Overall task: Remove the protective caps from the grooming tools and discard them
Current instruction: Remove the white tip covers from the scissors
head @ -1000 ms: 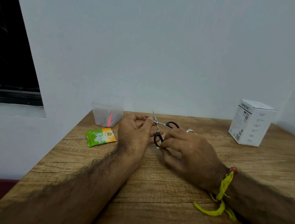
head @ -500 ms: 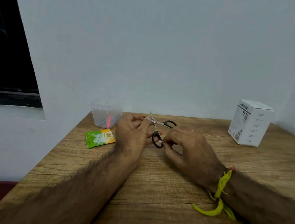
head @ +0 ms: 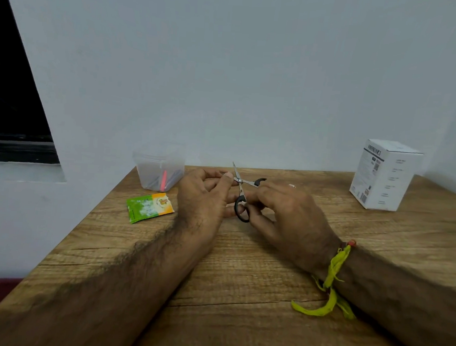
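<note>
Small steel scissors with black loop handles are held between both hands above the wooden table. The blades are spread apart, one tip pointing up. My left hand pinches one blade near the pivot with thumb and fingers. My right hand grips the black handles, one loop showing below the fingers and the other above them. No cap is visible on the blades.
A clear plastic container with a pink item and other thin tools stands at the back left. A green and orange sachet lies in front of it. A white carton stands at the back right. A yellow band hangs from my right wrist.
The hands and scissors stay nearly in place. The right fingers have shifted on the handles and the blades stand a little more spread.
</note>
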A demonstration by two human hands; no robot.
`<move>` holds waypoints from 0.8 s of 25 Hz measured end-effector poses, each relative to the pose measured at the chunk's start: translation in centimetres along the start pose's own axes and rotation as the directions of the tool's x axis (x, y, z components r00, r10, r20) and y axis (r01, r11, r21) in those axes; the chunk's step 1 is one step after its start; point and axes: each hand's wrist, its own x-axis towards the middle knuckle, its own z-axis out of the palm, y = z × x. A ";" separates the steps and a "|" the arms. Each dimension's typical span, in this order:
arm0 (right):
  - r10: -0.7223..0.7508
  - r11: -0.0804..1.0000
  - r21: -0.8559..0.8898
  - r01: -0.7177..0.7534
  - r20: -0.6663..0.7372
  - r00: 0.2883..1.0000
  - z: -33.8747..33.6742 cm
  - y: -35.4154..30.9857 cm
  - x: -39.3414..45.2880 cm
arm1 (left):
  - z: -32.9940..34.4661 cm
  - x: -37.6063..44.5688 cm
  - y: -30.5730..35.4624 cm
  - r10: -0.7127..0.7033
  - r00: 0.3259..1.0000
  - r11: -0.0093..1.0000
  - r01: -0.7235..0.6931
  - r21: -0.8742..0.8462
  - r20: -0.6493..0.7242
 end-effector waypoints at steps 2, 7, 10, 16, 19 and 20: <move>-0.001 1.000 -0.010 0.001 -0.005 1.000 0.0 -0.1 0.1 | 0.1 0.0 -0.2 0.012 1.000 1.000 -0.012 0.011 0.009; 0.028 1.000 -0.009 -0.028 -0.026 0.999 0.2 0.3 0.2 | 0.1 -0.2 -0.1 0.030 0.998 0.999 -0.031 0.024 0.051; 0.030 0.999 -0.016 -0.030 -0.022 0.999 0.0 0.4 0.2 | 0.2 -0.4 0.1 0.016 0.997 1.000 -0.018 0.020 0.070; 0.036 0.999 -0.008 -0.036 -0.018 0.999 -0.1 0.3 0.1 | 0.2 -0.6 0.1 0.011 0.995 1.000 -0.014 0.027 0.100; 0.068 0.998 0.013 -0.068 0.001 0.998 -0.3 0.4 -0.2 | 0.1 -0.5 0.1 0.000 0.996 1.000 -0.001 0.008 0.088; 0.065 0.998 -0.008 -0.065 0.017 0.998 -0.4 0.3 -0.2 | 0.2 -0.4 0.0 -0.004 0.997 1.000 0.003 0.008 0.074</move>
